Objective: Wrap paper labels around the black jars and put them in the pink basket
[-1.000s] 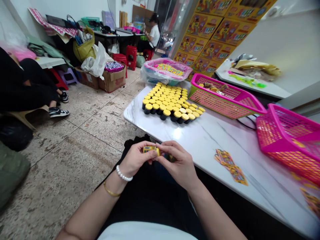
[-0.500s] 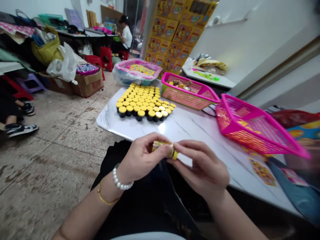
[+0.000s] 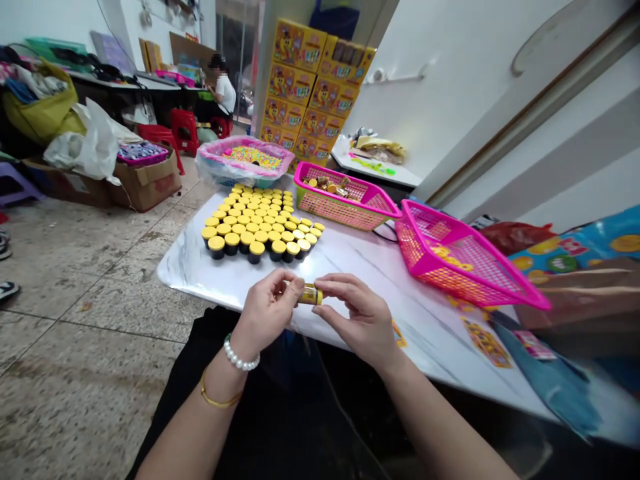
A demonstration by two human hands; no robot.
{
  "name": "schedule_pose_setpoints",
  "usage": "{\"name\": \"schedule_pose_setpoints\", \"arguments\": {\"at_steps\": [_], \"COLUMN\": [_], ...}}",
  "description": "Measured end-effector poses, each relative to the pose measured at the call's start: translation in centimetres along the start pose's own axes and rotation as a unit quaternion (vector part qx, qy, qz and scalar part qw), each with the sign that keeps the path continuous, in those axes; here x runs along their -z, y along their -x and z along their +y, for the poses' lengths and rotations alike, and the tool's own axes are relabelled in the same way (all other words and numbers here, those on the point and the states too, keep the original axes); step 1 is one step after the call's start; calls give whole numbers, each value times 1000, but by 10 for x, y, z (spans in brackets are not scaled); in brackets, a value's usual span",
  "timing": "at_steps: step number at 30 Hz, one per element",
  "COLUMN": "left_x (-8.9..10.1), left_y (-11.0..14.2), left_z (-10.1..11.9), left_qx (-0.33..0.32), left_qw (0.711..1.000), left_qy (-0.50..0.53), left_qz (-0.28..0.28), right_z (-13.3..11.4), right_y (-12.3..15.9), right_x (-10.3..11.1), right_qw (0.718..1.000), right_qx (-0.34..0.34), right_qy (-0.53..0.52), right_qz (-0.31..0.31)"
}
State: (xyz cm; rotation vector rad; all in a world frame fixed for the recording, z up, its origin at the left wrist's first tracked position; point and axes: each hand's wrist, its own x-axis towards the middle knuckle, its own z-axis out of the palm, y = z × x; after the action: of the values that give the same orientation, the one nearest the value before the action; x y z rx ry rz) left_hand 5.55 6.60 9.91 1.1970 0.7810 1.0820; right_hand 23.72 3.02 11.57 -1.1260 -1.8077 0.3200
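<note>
Between the thumb and fingers of my left hand [image 3: 270,303] lies a small yellow tube [image 3: 309,294], roughly level, with a printed wrap and a dark band near its right end. The left fingers cover its other end. My right hand [image 3: 357,317] has its thumb and forefinger at the right end of the tube, one above and one below. Beyond my hands, many short black jars with yellow lids [image 3: 257,248] stand packed in rows on the white marbled table [image 3: 350,263].
Behind the jars sits a plastic-lined basin [image 3: 205,157] of colourful pieces. Two pink baskets, one with small tubes [image 3: 345,215] and one with yellow pieces [image 3: 473,267], stand to the right. Printed cards [image 3: 485,341] lie near the front edge. Yellow cartons [image 3: 293,80] are stacked behind; a person [image 3: 225,93] sits far back.
My view has swung to the right, so the table sits further left. The tube has turned more level, and more of its printed side shows as my right fingers draw back to its end.
</note>
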Motion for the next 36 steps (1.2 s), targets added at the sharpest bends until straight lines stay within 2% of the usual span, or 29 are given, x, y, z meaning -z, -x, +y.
{"name": "schedule_pose_setpoints", "arguments": {"at_steps": [4,10,15,18,21,24,26,29,31,34,36], "left_x": [5,7,12,14,15,16,15,15,16,18,20], "left_y": [-4,-2,-2,-2,-2,-1,-1,-1,-1,-1,-1], "left_z": [2,-2,1,-2,-8,-10,-8,-3,1,4,5], "left_qx": [16,2,-18,-86,-139,-160,-146,-64,-4,41,50], "left_qw": [999,995,991,991,988,984,986,996,996,993,989], "left_qy": [32,97,130,103,37,-35,-43,22,60,71,94], "left_qz": [-16,-5,-10,-24,-59,-66,-72,-63,-66,-88,-100], "right_z": [-2,-5,-10,-13,-14,-13,-12,-9,-7,-5,-5], "right_y": [-3,-5,-10,-13,-14,-14,-14,-15,-15,-14,-12], "right_x": [-8,-18,-22,-21,-19,-18,-18,-17,-16,-18,-23], "right_qw": [1000,998,998,984,953,932,928,936,938,928,921], "right_qx": [-11,-60,-60,-139,-237,-278,-277,-241,-217,-194,-181], "right_qy": [-17,-25,-35,-108,-183,-226,-246,-258,-269,-309,-340], "right_qz": [2,11,-1,-15,-44,-60,-45,-15,-34,-76,-58]}}
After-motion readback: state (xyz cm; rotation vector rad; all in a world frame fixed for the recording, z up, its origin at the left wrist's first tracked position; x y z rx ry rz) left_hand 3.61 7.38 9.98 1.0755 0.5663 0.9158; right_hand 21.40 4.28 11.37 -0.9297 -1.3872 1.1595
